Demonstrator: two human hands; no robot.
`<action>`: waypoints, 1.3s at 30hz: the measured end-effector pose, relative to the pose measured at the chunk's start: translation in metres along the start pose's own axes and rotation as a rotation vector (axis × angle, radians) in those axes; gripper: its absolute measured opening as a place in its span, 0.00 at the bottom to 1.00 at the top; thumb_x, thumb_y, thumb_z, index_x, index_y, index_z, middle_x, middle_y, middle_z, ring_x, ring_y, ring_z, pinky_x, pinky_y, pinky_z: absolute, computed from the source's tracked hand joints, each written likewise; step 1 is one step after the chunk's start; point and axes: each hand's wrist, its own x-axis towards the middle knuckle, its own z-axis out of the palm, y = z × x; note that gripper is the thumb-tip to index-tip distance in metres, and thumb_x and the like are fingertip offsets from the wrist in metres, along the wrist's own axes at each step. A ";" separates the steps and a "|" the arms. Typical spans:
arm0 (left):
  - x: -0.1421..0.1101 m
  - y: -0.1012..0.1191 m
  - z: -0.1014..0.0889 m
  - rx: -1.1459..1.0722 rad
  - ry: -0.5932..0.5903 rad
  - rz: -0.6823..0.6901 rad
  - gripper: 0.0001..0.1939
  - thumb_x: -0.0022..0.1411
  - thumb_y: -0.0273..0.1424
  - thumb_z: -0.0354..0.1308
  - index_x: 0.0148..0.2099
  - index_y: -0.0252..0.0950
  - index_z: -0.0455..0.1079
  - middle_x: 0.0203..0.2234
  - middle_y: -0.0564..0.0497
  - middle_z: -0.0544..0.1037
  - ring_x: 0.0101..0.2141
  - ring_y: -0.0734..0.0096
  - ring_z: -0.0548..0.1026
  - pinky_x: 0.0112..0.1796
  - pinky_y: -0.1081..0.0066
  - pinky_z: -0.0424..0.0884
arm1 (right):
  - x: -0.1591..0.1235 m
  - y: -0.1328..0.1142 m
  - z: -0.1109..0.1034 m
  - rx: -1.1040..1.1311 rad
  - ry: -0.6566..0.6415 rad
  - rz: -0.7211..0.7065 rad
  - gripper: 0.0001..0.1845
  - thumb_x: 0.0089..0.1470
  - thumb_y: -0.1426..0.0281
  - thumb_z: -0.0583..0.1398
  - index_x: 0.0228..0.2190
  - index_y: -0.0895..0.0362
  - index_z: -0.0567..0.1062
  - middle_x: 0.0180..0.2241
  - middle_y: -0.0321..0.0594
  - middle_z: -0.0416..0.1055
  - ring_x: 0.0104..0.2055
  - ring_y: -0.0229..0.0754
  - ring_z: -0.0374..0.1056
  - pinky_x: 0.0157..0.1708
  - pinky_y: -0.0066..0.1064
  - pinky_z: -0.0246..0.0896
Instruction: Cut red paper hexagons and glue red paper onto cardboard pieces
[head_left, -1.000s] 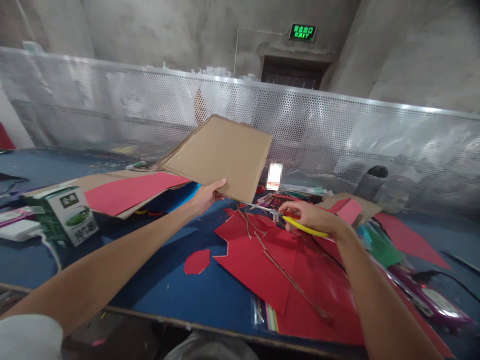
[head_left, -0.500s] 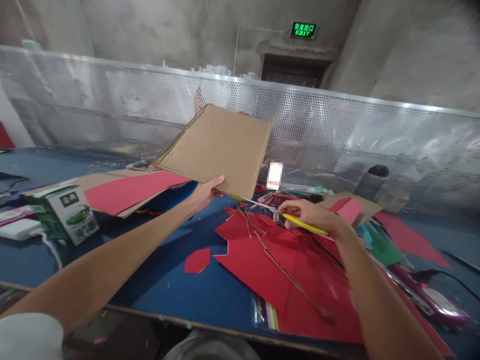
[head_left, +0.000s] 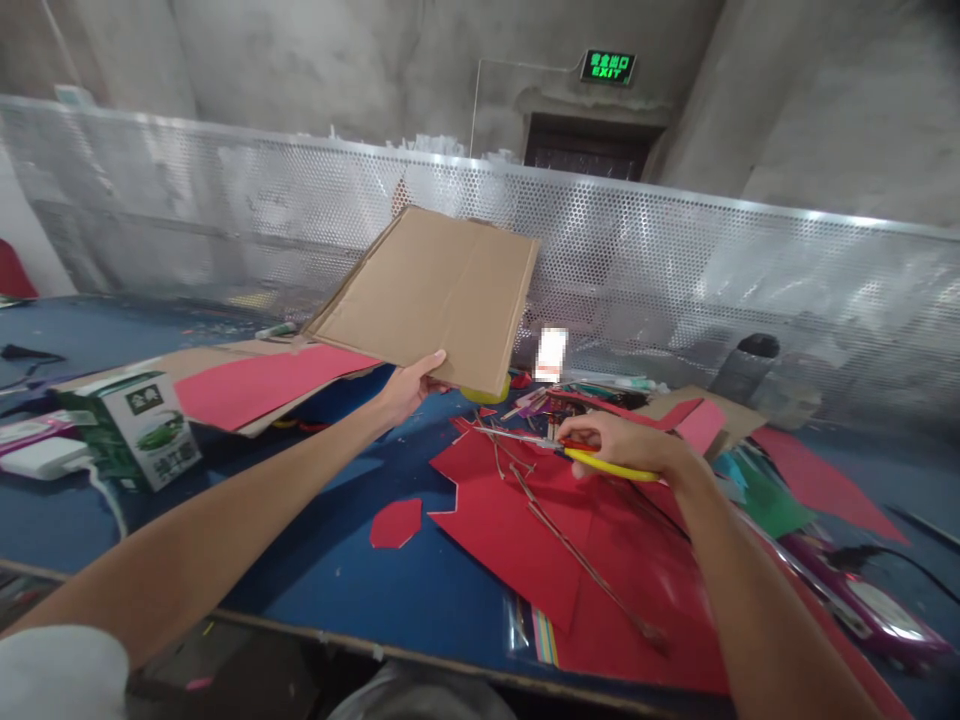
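My left hand (head_left: 412, 388) grips the near edge of a brown cardboard sheet (head_left: 439, 290), thumb on top, holding it tilted above the table. In my right hand (head_left: 611, 442) is a pair of scissors (head_left: 611, 466) with yellow and red handles. The blades point left, below the cardboard's near right corner and apart from it. Beneath them lie red paper sheets (head_left: 517, 540) with cut, jagged edges, and a thin dry twig (head_left: 577, 555) rests across these. A small red paper piece (head_left: 396, 523) lies on the blue table to their left.
A green and white carton (head_left: 142, 430) stands at left, near a pink sheet (head_left: 270, 380) on cardboard. Behind the scissors are a yellow tape roll (head_left: 484, 388) and loose clutter. A dark bottle (head_left: 746, 365) stands back right. A perforated metal screen (head_left: 675, 260) borders the table.
The scissors in my right hand have dropped slightly, away from the cardboard's edge. My left hand and the cardboard have shifted only a little to the left.
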 end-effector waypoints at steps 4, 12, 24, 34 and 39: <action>0.001 -0.001 -0.002 -0.003 0.012 0.032 0.09 0.61 0.32 0.68 0.39 0.31 0.78 0.29 0.47 0.84 0.25 0.71 0.79 0.25 0.74 0.72 | 0.001 -0.006 0.003 -0.063 -0.041 0.010 0.27 0.42 0.65 0.72 0.46 0.52 0.77 0.43 0.39 0.76 0.44 0.49 0.71 0.43 0.34 0.63; 0.000 -0.002 -0.002 -0.008 0.023 0.058 0.10 0.61 0.31 0.68 0.44 0.32 0.78 0.35 0.46 0.85 0.29 0.67 0.81 0.27 0.72 0.74 | 0.016 -0.025 0.028 -0.277 -0.035 0.015 0.28 0.41 0.61 0.73 0.46 0.52 0.77 0.47 0.44 0.79 0.45 0.53 0.73 0.44 0.37 0.64; -0.004 -0.005 0.000 0.007 -0.008 0.028 0.11 0.62 0.34 0.69 0.43 0.32 0.77 0.33 0.45 0.85 0.28 0.69 0.81 0.27 0.74 0.74 | 0.036 -0.022 0.047 -0.056 0.146 -0.151 0.16 0.56 0.62 0.65 0.45 0.56 0.79 0.38 0.44 0.80 0.39 0.45 0.75 0.41 0.36 0.68; -0.024 -0.021 0.020 0.035 -0.141 -0.051 0.10 0.61 0.36 0.69 0.43 0.37 0.79 0.37 0.47 0.86 0.31 0.69 0.82 0.29 0.74 0.75 | 0.057 -0.026 0.059 0.701 0.437 -0.078 0.23 0.45 0.53 0.71 0.34 0.57 0.75 0.33 0.42 0.78 0.33 0.41 0.74 0.28 0.28 0.64; -0.025 -0.027 0.020 0.032 -0.153 -0.041 0.16 0.58 0.36 0.72 0.47 0.35 0.79 0.41 0.44 0.85 0.34 0.66 0.82 0.30 0.72 0.76 | 0.060 -0.017 0.060 0.677 0.413 -0.086 0.22 0.44 0.53 0.72 0.31 0.57 0.75 0.22 0.34 0.72 0.23 0.35 0.66 0.26 0.28 0.60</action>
